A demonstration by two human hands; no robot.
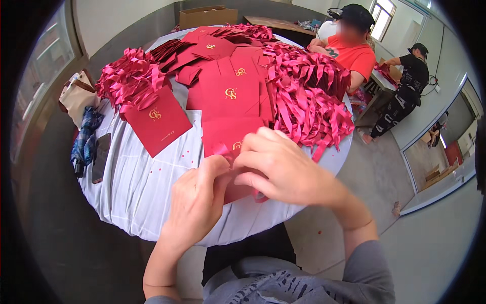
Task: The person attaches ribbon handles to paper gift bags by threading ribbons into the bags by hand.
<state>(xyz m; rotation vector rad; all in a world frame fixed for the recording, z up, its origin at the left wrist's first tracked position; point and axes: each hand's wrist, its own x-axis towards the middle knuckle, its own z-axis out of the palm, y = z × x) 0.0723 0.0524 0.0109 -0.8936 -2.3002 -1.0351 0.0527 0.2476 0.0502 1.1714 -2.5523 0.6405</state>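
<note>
Stamped in gold letters [236,145] on the nearest red packet [216,133], partly hidden; likewise on the stacked packets [215,91] beyond; again, above a tiny line [167,137], on the left packet [163,124]; printed pale on black trousers [403,103], far right.

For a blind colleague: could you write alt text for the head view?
A person's left hand and right hand meet at a pink ribbon over a red packet, at a round, cloth-covered table. Heaps of red packets and pink ribbons fill much of it; an umbrella and phone lie at left, and other people are at right.
</note>
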